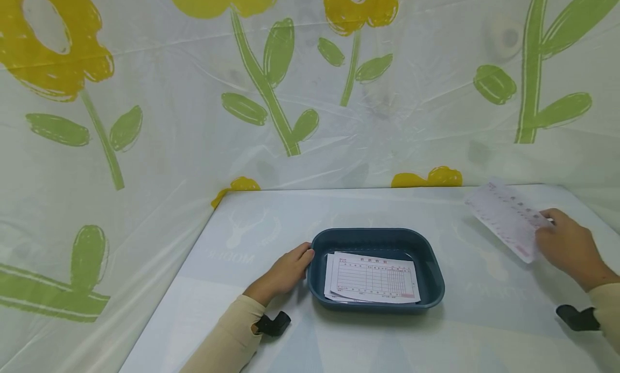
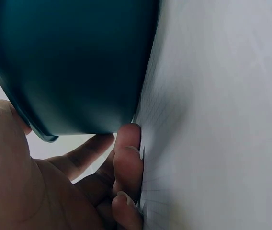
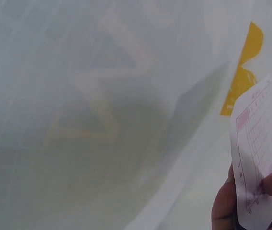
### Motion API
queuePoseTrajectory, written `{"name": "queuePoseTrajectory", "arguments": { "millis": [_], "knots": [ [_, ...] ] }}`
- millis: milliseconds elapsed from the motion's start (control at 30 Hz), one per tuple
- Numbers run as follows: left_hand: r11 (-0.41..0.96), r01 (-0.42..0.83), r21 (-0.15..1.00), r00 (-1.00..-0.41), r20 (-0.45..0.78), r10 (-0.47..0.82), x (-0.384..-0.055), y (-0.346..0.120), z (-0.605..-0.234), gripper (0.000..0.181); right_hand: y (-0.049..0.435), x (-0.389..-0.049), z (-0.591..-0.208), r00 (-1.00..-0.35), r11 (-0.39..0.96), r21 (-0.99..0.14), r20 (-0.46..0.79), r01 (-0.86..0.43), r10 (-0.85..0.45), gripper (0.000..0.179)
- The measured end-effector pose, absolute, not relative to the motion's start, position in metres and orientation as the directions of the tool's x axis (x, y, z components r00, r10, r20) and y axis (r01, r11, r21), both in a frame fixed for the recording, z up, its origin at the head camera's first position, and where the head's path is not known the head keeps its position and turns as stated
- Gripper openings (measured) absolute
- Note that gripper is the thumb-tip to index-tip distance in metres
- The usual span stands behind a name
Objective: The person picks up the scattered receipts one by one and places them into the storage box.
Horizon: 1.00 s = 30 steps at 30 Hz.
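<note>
A dark teal plastic tray [image 1: 377,307] with rounded corners lies on the table, and several printed paper forms [image 1: 375,279] are stacked inside it. My left hand [image 1: 286,271] holds the tray's left end. In the left wrist view, the thumb [image 2: 11,112] is at the rim and the other fingers [image 2: 126,165] are low by the outer wall, close to the tabletop. Off to the right, above the table, my right hand [image 1: 571,249] pinches one loose paper form [image 1: 508,217] by its edge. The right wrist view shows the thumb on this form's printed grid [image 3: 265,129].
A pale table cover [image 1: 242,292] with faint prints lies under the tray. Behind and to the left hangs a whitish curtain [image 1: 184,120] with yellow flowers and green leaves. Each wrist carries a black strap piece [image 1: 273,324].
</note>
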<state>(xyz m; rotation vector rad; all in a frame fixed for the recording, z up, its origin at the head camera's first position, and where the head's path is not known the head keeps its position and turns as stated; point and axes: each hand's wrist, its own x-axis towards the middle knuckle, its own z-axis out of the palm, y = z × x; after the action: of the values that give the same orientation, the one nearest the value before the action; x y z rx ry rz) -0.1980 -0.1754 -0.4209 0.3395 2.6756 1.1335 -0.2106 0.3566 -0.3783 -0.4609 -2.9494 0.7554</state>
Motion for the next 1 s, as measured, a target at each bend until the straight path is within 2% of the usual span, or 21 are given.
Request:
{"name": "queuePoseTrajectory", "arguments": {
  "millis": [433, 1000],
  "knots": [
    [0.67, 0.13, 0.731, -0.949, -0.103, 0.297, -0.198, -0.176, -0.421, 0.034, 0.332, -0.201, -0.367, -0.986, 0.855, -0.518, 0.118, 0.038, 0.116, 0.045],
    [0.673, 0.12, 0.73, -0.951, -0.11, 0.289, -0.197, -0.175, -0.419, 0.034, 0.3, -0.194, -0.361, -0.975, 0.845, -0.528, 0.221, -0.086, 0.039, 0.04]
  ]
}}
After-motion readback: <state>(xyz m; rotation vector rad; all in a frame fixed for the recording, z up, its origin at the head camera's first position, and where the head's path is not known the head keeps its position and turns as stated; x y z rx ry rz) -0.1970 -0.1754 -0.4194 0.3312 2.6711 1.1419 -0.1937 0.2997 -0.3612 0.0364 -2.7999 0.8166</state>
